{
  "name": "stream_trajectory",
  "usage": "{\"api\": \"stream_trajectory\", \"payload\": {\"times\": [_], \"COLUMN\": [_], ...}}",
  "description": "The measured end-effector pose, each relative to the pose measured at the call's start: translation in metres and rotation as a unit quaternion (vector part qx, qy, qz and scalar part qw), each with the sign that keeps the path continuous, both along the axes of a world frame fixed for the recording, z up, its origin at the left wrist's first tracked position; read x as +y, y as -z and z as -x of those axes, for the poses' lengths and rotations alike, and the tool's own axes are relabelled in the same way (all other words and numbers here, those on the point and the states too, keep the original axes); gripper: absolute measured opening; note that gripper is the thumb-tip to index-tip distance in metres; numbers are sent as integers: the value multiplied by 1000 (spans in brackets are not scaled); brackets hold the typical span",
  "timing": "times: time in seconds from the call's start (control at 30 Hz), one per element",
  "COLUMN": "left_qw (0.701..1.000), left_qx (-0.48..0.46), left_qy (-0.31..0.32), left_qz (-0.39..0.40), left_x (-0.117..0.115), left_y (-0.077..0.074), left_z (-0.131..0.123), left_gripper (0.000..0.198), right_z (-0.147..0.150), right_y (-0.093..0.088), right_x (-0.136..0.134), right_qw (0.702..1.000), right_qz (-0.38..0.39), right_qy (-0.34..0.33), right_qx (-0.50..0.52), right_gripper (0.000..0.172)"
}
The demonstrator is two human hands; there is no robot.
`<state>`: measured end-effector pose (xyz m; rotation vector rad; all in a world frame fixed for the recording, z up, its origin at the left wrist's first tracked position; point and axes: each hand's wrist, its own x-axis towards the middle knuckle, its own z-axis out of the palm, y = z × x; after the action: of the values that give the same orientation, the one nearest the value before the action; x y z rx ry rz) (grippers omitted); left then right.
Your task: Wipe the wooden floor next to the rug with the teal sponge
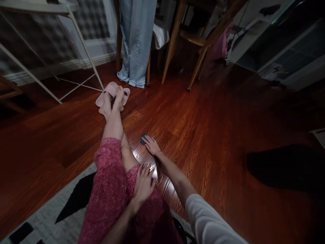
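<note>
My right hand (152, 146) reaches down to the wooden floor with its fingers stretched out over a small, dark teal, flat thing (143, 140). The palm side is hidden, and I cannot tell whether that thing is a folded cloth or something stiffer. On my thigh, over the pink-red trousers (109, 189), lies my left hand (144, 185), fingers loosely spread, a ring on one of them. It holds nothing. My bare legs stretch forward, ankles crossed, with my feet by a pair of pale pink slippers (111, 88).
Glossy red-brown floorboards (188, 125) spread around me. A pale patterned rug (63, 210) lies beneath my legs. Ahead are a white metal-legged rack (85, 47), hanging light-blue jeans (135, 40) and a wooden chair (193, 37). A dark shape (281, 166) lies to the right.
</note>
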<state>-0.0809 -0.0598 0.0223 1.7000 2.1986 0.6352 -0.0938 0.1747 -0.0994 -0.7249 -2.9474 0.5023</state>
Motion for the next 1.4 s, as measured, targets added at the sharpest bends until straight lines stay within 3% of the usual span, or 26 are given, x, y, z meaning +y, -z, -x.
{"api": "stream_trajectory", "payload": {"times": [0.13, 0.23, 0.3, 0.4, 0.5, 0.6, 0.7, 0.8, 0.9, 1.1, 1.2, 1.3, 1.4], "left_qw": [1000, 1000, 1000, 1000, 1000, 1000, 1000, 999, 999, 998, 998, 997, 997], "left_qx": [0, 1, 2, 0, -2, -1, 7, 16, 26, 56, 65, 71, 79], "left_qy": [-2, -4, -5, -8, -10, -9, -3, 0, 0, -1, -2, -2, -3], "left_qz": [0, 0, 0, 2, 1, 12, 27, 35, 36, 4, 0, -2, 5], "left_x": [-1, 0, 1, 2, 3, 5, 7, 7, 7, 7, 8, 7, 6], "left_y": [1, 3, 4, 5, 6, 6, 5, 3, 4, 13, 15, 11, 6], "left_z": [1, 1, 1, 0, -1, 0, 1, 3, 4, 8, 10, 12, 12], "left_gripper": [38, 38, 38, 38, 38, 41, 43, 42, 40, 38, 36, 35, 36], "right_z": [-44, -106, -155, -227, -279, -303, -305, -291, -265, -197, -176, -180, -214], "right_y": [-8, -12, -14, -15, -14, -6, 7, 21, 31, 48, 52, 44, 28], "right_x": [52, 82, 88, 76, 51, 24, -2, -33, -69, -139, -159, -166, -163], "right_qw": [986, 957, 931, 889, 844, 814, 804, 807, 839, 955, 982, 993, 994], "right_qz": [-1, -12, -20, -34, -48, -51, -51, -54, -53, -41, -33, 12, 70], "right_qy": [163, 288, 361, 454, 533, 578, 593, 588, 541, 293, 178, 113, 75], "right_qx": [-25, -38, -44, -45, -36, -21, 0, 19, 29, 40, 43, 36, 38], "right_gripper": [55, 58, 60, 62, 64, 66, 66, 66, 65, 56, 53, 49, 50]}}
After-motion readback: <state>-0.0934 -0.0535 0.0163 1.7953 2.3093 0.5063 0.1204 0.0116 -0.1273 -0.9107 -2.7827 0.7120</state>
